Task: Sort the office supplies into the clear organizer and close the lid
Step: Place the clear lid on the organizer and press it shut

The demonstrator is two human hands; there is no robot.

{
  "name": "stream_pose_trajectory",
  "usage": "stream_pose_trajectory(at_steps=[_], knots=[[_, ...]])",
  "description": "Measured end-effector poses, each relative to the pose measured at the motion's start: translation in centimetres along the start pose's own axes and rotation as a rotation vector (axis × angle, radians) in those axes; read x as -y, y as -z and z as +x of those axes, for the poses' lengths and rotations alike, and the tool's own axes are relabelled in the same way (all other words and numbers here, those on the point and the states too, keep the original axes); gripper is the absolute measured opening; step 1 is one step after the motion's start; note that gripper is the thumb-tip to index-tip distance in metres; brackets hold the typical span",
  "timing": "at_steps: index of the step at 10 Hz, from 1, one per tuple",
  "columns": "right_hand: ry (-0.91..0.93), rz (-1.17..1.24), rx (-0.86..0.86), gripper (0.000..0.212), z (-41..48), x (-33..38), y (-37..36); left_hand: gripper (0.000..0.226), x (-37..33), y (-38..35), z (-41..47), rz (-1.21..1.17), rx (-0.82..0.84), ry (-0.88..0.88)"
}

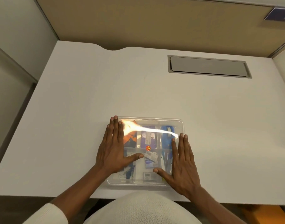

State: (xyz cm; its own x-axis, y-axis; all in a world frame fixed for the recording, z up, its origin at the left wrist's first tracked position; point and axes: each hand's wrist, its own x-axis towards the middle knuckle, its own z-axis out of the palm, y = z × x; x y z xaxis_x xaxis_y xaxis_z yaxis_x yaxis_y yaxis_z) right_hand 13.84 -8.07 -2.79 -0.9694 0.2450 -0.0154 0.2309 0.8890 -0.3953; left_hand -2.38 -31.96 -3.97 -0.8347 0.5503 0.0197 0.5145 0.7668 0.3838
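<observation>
I judge the task nearly finished: the clear plastic compartmented organizer (145, 151) sits at the near edge of the white desk (154, 94), its transparent lid (153, 122) already lying over the compartments, and I see no loose supplies left on the desk. What may remain is pressing the lid fully shut; I cannot tell whether it has latched. My left hand (113, 148) lies flat, fingers spread wide, on the lid's left side, and my right hand (181, 160) lies flat and open on the right side, gripping nothing. Through the lid I make out an orange-and-dark packet (130, 139) at far left, a purple card pack (148, 138) in the middle, something blue (167, 134) at far right, dark binder clips (129, 172) at near left, and a barcoded label (149, 175) nearby. Glare hides some of the contents.
</observation>
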Motion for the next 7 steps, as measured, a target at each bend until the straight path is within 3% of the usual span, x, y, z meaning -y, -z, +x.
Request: stream_pose_trajectory(at_steps=[5,6,7], knots=[[-0.043,-0.199,0.042,0.118,0.1,0.8,0.6,0.139,-0.1,0.4,0.0,0.075,0.029,-0.011],[-0.113,-0.194,0.007,0.098,1.4,1.1,2.4,0.135,-0.7,1.2,0.0,0.103,0.020,-0.055],[-0.110,-0.082,-0.003,0.096,2.6,1.6,3.8,0.134,-1.2,1.4,-0.2,0.097,0.009,-0.098]])
